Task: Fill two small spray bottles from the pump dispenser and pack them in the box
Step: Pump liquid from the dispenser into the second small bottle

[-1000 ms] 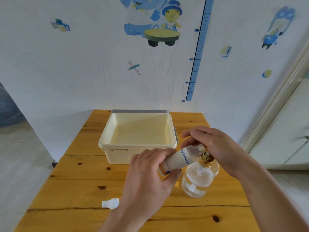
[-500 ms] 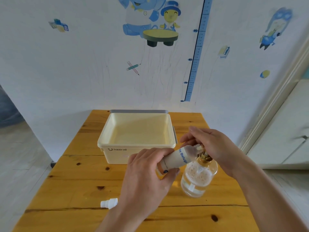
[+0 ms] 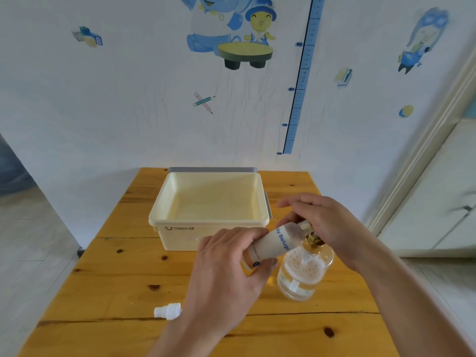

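My left hand (image 3: pixel 226 269) grips a small white spray bottle (image 3: pixel 275 243) with blue lettering, tilted so its open neck meets the nozzle of the pump dispenser. The dispenser (image 3: pixel 304 274) is a clear glass bottle with a gold collar, holding foamy liquid, standing right of centre on the table. My right hand (image 3: pixel 324 228) rests over the pump head, fingers curved down around it; the pump top is hidden under the hand. The bottle's white spray cap (image 3: pixel 167 311) lies on the table near the front left. The cream box (image 3: pixel 208 222) stands open behind, with nothing visible inside.
The wooden table (image 3: pixel 116 279) stands against a white wall with blue stickers. A grey lid edge (image 3: pixel 213 169) shows behind the box. The floor drops away on the left, and a white door and frame stand at the right.
Both hands, the small bottle and the dispenser keep the same pose; only the camera view shifts slightly.
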Motion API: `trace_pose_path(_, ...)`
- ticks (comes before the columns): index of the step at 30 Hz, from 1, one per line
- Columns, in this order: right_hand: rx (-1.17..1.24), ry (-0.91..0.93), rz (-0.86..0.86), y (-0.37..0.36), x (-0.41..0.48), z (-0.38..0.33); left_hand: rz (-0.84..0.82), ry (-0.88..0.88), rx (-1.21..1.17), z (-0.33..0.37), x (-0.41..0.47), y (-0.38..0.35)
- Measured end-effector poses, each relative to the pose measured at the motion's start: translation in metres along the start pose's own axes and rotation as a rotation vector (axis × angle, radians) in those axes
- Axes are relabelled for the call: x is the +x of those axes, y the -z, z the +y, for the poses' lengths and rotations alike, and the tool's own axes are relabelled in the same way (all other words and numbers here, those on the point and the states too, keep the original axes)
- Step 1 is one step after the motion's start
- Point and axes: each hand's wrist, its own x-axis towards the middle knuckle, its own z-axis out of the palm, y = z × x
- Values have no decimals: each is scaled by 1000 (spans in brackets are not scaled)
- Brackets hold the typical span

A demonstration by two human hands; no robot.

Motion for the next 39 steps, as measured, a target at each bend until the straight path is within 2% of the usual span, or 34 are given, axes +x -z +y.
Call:
trace_pose_path(6,29,-23,-78,5,-2,-6,22,4,-2,1,1,2)
trace_pose_path(13,16,-26,19,-1,-2,-2,17,5,-4,0,1,2)
trace_pose_path(17,79,-32,-26,3,-5,-5,20,8,-8,0,0,3)
trace_pose_path(24,25,-33,9,-1,-3,-4,-8,-7,15,-1,0,1)
trace_pose_path(29,74,-44,-60,3,-5,-7,-3,-20,15,-1,1,3)
trace_pose_path(35,31,-41,28,-1,-3,-4,-36,-24,43,-2,1,2)
trace_pose_path(39,50,-40,-29,3,-4,-5,-29,-29,36,-1,2,1)
